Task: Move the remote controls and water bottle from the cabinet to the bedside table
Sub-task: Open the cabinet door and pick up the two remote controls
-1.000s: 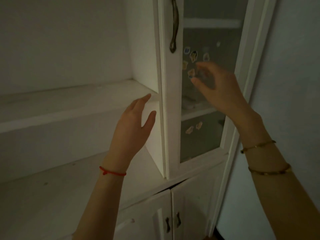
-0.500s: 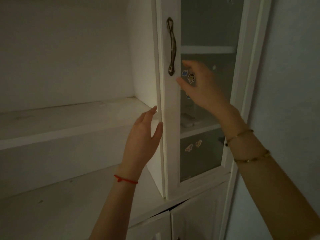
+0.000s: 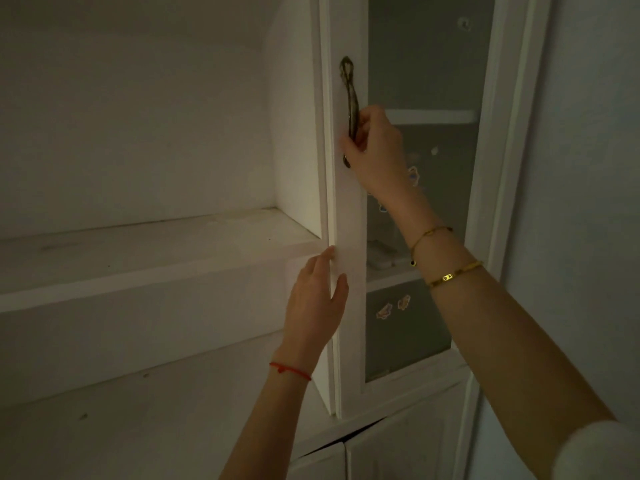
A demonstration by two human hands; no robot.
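white cabinet [image 3: 346, 220] fills the dim view, open shelves [image 3: 138, 247] on its left, glass door [image 3: 426, 202] closed on the right. right hand [image 3: 375, 150] curls tight around the door's metal handle [image 3: 350, 105]. left hand [image 3: 317, 303] is spread flat, fingers against the door's edge lower down. behind the stickered glass, pale shapes on a shelf, maybe the remote controls [image 3: 379, 258]; can't tell. water bottle not made out.

A white cabinet [image 3: 348, 216] carries everything here. Its open left section has a bare upper shelf [image 3: 149, 244] and a wider ledge [image 3: 131, 420] below. Behind the glass door [image 3: 415, 209], an inner shelf [image 3: 388, 280] holds a pale object [image 3: 381, 259], too dim to identify
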